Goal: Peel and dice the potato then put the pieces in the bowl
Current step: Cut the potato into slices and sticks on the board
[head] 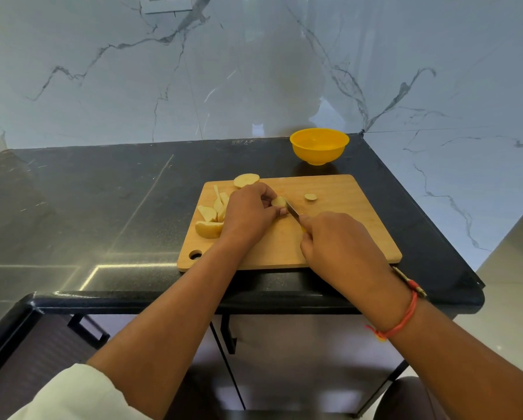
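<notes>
Pinches a potato piece point(279, 202) on the board point(345, 207) with the left grip point(248, 213) — clasps a knife point(293, 211) in the curled right grip point(339, 247), with its blade against the piece.

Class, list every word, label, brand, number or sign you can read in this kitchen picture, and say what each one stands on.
None can be read in this view.
The yellow bowl, the wooden cutting board and the knife show no print.
The socket plate, cut off at the top edge, is too blurred to tell whether it bears any marking.
</notes>
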### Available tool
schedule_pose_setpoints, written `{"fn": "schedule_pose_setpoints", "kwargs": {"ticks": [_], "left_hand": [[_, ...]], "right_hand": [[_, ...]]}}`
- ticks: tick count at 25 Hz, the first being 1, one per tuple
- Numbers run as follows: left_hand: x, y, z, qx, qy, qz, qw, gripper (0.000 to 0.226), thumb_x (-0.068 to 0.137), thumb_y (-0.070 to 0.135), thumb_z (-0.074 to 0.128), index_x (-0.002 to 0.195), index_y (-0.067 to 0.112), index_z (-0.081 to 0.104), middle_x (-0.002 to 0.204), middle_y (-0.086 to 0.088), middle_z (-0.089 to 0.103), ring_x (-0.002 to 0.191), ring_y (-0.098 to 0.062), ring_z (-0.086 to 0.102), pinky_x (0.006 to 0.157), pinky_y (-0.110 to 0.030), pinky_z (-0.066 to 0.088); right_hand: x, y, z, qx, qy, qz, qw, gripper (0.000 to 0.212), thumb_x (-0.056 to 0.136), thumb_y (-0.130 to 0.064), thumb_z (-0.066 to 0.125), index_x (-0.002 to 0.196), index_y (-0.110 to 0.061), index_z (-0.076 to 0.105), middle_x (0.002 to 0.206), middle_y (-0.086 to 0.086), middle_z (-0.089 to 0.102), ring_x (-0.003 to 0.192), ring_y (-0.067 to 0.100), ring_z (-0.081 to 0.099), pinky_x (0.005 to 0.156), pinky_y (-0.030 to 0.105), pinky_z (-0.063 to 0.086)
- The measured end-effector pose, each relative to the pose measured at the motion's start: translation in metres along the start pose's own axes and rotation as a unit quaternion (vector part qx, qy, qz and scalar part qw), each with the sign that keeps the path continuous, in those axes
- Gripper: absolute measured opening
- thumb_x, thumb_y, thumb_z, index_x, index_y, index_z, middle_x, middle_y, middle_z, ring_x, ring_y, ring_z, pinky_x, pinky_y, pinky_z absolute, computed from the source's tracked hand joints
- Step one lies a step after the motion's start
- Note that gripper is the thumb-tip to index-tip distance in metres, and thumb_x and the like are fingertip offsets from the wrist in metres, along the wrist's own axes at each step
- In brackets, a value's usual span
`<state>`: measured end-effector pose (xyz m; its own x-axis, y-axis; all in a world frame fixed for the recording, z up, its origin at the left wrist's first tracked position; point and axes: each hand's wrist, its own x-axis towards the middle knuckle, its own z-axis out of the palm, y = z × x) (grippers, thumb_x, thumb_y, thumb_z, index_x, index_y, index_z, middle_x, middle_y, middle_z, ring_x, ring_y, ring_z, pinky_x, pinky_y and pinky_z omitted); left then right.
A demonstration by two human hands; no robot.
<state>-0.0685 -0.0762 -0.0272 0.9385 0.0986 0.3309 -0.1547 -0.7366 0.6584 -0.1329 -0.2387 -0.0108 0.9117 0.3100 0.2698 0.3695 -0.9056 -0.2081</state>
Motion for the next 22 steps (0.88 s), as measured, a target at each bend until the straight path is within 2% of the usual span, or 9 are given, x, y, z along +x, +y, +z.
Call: {"fn": "schedule_pose_setpoints", "kwargs": {"ticks": [2, 4, 7, 12, 18, 22], "left_hand": [[0.000, -0.001, 0.000, 0.005, 0.000, 0.001, 1.000, 0.032, 0.078, 0.030, 0.083, 0.104, 0.018, 0.071, 0.087, 0.011, 0.065, 0.075, 0.002, 0.058, 0.071, -0.008, 0.046], [0.000, -0.001, 0.000, 0.005, -0.002, 0.002, 1.000, 0.032, 0.078, 0.031, 0.083, 0.105, 0.019, 0.070, 0.088, 0.011, 0.065, 0.076, 0.002, 0.058, 0.071, -0.008, 0.045], [0.000, 0.000, -0.001, 0.007, -0.004, -0.002, 1.000, 0.033, 0.078, 0.032, 0.083, 0.105, 0.019, 0.070, 0.090, 0.011, 0.066, 0.076, 0.003, 0.058, 0.071, -0.007, 0.045], [0.000, 0.000, -0.001, 0.005, -0.004, -0.005, 1.000, 0.034, 0.078, 0.033, 0.083, 0.106, 0.019, 0.070, 0.093, 0.009, 0.068, 0.078, 0.002, 0.059, 0.074, -0.011, 0.048], [-0.001, 0.001, -0.003, 0.000, -0.009, -0.001, 1.000, 0.036, 0.079, 0.032, 0.082, 0.109, 0.017, 0.071, 0.099, 0.006, 0.071, 0.085, -0.003, 0.063, 0.084, -0.020, 0.054], [-0.003, 0.001, -0.005, -0.017, -0.018, -0.006, 1.000, 0.037, 0.078, 0.032, 0.082, 0.110, 0.017, 0.071, 0.099, 0.006, 0.071, 0.087, -0.003, 0.063, 0.086, -0.021, 0.055]], "right_hand": [[-0.005, 0.002, 0.000, -0.022, -0.017, -0.009, 1.000, 0.043, 0.102, -0.025, 0.041, 0.144, -0.025, 0.045, 0.077, -0.007, 0.039, 0.076, 0.011, 0.044, 0.068, 0.028, 0.037], [-0.009, 0.004, -0.001, -0.030, -0.024, -0.007, 0.999, 0.046, 0.102, -0.024, 0.040, 0.148, -0.027, 0.040, 0.075, -0.007, 0.035, 0.075, 0.011, 0.042, 0.067, 0.028, 0.036], [-0.013, 0.008, -0.003, -0.032, -0.024, -0.011, 0.999, 0.046, 0.102, -0.024, 0.040, 0.148, -0.028, 0.039, 0.083, -0.005, 0.043, 0.077, 0.012, 0.046, 0.068, 0.029, 0.043], [-0.017, 0.011, -0.009, -0.036, -0.052, -0.005, 0.998, 0.050, 0.102, -0.024, 0.042, 0.152, -0.030, 0.033, 0.095, -0.001, 0.053, 0.086, 0.015, 0.055, 0.081, 0.034, 0.052], [-0.031, 0.014, -0.013, -0.050, -0.020, -0.010, 0.999, 0.047, 0.103, -0.029, 0.041, 0.149, -0.035, 0.036, 0.085, -0.007, 0.046, 0.077, 0.014, 0.053, 0.077, 0.030, 0.054], [-0.031, 0.015, -0.011, -0.012, 0.052, 0.003, 0.999, 0.043, 0.101, -0.032, 0.047, 0.144, -0.033, 0.047, 0.082, -0.006, 0.050, 0.068, 0.014, 0.052, 0.070, 0.028, 0.055]]}}
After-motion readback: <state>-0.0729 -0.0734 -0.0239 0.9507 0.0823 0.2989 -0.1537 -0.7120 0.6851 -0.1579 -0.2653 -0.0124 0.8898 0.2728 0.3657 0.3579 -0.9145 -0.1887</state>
